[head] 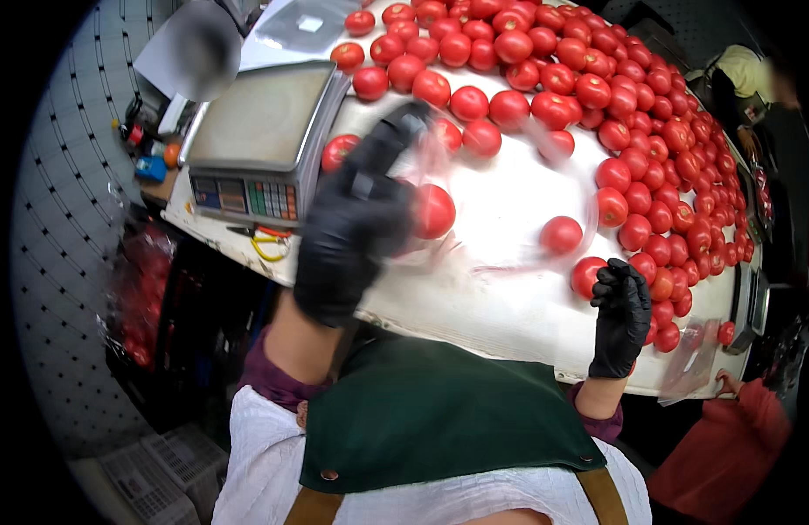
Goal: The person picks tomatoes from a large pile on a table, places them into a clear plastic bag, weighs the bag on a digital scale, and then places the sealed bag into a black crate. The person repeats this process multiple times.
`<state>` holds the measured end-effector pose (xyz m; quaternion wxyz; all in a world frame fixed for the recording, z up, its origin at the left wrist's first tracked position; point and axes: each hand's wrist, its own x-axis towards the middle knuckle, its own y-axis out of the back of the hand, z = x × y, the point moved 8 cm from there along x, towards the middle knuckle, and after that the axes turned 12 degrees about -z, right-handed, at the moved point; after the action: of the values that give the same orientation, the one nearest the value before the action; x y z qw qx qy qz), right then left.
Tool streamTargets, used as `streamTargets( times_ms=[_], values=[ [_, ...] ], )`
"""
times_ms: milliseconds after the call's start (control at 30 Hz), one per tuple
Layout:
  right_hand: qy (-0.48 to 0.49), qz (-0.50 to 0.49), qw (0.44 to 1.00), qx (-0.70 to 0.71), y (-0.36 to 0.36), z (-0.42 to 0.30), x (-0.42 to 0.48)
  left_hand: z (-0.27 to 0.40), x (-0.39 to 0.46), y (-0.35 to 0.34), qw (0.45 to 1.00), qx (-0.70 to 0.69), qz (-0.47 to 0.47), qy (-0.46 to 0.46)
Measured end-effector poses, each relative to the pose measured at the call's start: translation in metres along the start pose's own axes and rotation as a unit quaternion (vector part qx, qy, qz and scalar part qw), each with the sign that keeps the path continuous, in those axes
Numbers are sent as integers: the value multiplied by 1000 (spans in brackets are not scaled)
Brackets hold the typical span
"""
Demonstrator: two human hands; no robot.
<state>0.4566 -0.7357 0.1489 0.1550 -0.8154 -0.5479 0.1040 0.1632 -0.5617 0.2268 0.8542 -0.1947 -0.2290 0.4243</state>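
My left hand (355,226), in a black glove and blurred, is raised over the table and shut on a clear plastic bag (437,157). The bag's thin edges curve over the white tabletop to the right. Close beside that hand a red tomato (435,211) shows; whether it lies inside the bag I cannot tell. My right hand (621,318), also black-gloved, is at the table's front edge with curled fingers. Its fingertips are beside a tomato (585,277); contact is unclear. Another tomato (561,235) sits on the tabletop between the hands.
A weighing scale (260,125) stands at the left, with yellow-handled cutters (270,246) before it. A large heap of tomatoes (614,98) covers the back and right. At the far right are a second scale (752,308), a plastic bag (690,361) and a person's red sleeve (719,446).
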Motion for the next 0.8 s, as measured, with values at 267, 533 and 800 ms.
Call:
streamTargets(
  times_ms=[267,533,800],
  values=[
    [-108,27,993,27,-36,61,-21,200,31,81,969,103,-93,-205],
    [-125,36,991,-25,-81,85,-18,269,105,82,959,159,-220,-84],
    [-149,4,986,-79,-120,103,-11,150,100,121,930,298,-144,163]
  ],
)
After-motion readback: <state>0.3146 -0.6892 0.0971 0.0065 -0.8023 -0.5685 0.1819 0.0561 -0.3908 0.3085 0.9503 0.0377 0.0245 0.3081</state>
